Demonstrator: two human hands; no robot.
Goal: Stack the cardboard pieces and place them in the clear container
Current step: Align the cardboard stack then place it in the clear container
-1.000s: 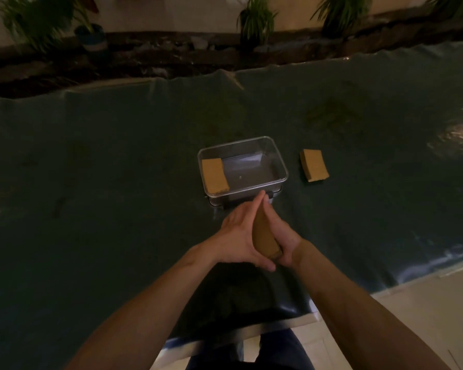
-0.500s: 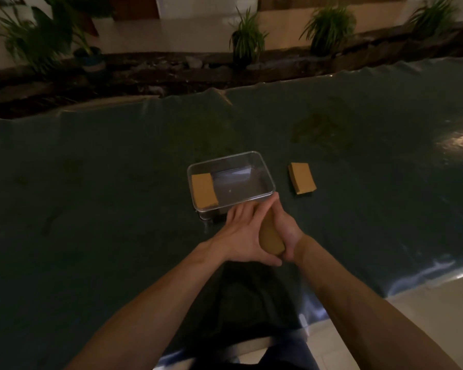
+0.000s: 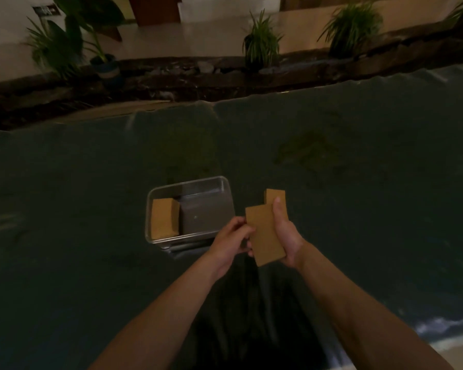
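A stack of brown cardboard pieces [image 3: 263, 235] lies flat-side-up in my right hand [image 3: 288, 232], thumb over its upper right edge. My left hand [image 3: 231, 237] pinches the stack's left edge with its fingertips. The clear container [image 3: 225, 190] sits on the dark table cover just left of and behind my hands. Inside it, against the left wall, lies another cardboard stack [image 3: 165, 218]. A third cardboard stack [image 3: 274, 196] rests on the cover right of the container, partly hidden behind the held stack and my right thumb.
The dark green table cover [image 3: 91, 236] spreads wide on all sides. Its near edge and pale floor [image 3: 460, 345] show at the lower right. A dark rock border with potted plants [image 3: 259, 46] runs along the far side.
The held stack has turned from edge-on between my pressed palms to flat face up. My hands have shifted right, beside the container, and the camera has tilted upward.
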